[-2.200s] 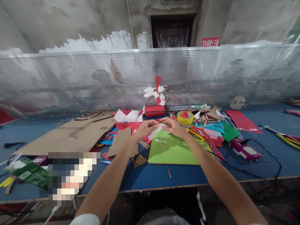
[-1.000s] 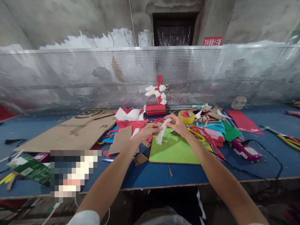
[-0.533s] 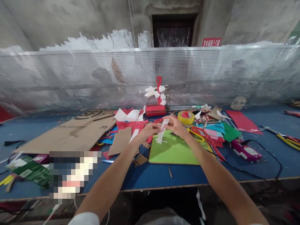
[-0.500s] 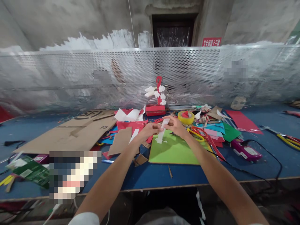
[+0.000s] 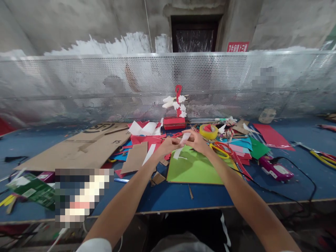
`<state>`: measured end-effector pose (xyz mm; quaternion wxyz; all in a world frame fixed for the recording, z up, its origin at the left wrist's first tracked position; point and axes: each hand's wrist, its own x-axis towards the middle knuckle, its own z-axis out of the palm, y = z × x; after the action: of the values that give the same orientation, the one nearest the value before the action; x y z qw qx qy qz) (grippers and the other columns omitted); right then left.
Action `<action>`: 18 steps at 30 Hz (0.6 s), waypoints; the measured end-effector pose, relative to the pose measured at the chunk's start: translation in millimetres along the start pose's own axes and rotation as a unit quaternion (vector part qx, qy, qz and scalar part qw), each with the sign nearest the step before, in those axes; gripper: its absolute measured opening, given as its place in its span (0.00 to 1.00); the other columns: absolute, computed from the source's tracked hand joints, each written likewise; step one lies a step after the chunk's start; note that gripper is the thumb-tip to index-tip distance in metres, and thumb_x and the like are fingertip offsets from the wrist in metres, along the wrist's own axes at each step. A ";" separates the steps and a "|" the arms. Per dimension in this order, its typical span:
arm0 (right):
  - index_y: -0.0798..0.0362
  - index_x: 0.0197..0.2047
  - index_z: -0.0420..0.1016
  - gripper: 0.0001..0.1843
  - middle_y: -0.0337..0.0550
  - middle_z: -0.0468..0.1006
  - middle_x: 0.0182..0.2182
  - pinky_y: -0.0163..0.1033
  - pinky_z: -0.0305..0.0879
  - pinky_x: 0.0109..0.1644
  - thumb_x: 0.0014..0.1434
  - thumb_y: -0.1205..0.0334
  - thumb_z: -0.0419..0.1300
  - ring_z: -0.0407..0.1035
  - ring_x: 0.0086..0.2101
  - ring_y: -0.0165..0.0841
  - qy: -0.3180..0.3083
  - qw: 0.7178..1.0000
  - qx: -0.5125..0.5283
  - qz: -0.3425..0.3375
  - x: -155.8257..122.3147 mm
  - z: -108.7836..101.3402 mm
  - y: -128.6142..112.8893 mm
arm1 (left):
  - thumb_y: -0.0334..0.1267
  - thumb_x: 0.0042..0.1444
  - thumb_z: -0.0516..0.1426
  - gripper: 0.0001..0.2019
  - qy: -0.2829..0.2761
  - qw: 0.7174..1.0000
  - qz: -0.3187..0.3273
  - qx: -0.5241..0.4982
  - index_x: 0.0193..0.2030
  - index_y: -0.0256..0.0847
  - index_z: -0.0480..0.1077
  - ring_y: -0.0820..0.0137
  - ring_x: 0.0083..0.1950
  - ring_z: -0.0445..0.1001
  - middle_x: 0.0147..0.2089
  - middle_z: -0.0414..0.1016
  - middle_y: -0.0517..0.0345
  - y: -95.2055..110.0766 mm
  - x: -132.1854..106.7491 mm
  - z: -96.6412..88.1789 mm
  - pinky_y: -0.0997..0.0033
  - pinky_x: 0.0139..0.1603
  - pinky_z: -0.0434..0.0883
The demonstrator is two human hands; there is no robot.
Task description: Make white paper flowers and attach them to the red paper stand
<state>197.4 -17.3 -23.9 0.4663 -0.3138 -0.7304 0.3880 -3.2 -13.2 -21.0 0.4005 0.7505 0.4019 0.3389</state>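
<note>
My left hand [image 5: 167, 146] and my right hand [image 5: 195, 141] meet above the far edge of a lime green sheet [image 5: 194, 168]. Both pinch a narrow white paper strip [image 5: 181, 146], which hangs down from my fingers over the sheet. A second white strip [image 5: 148, 154] lies by my left wrist on red paper. Behind my hands stands a red paper base [image 5: 173, 123] with a red stem and white paper flowers [image 5: 175, 102].
A large cardboard sheet [image 5: 76, 147] lies at the left. A yellow tape roll [image 5: 208, 131], scissors [image 5: 220, 148], coloured paper [image 5: 249, 145] and a purple glue gun [image 5: 274, 168] with its cord lie at the right. A perforated metal screen [image 5: 78, 87] bounds the blue table's [image 5: 170, 196] far side.
My hands lifted the white strip off the green sheet and have drawn closer together. The strip now hangs shorter and more tilted below my fingers than half a second ago.
</note>
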 end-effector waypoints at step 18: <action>0.49 0.53 0.70 0.25 0.41 0.78 0.37 0.38 0.69 0.39 0.52 0.59 0.66 0.73 0.34 0.33 0.009 1.000 0.023 0.005 1.4 -1.7 2.1 | 0.54 0.49 0.62 0.21 0.039 0.998 0.042 0.018 0.30 0.33 0.78 0.73 0.29 0.66 0.30 0.77 0.55 2.9 -0.6 4.0 0.75 0.28 0.61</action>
<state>198.6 -14.5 -24.7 0.4782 -0.3098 -0.7156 0.4041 0.8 -16.0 -20.3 0.3564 0.7598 0.3918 0.3771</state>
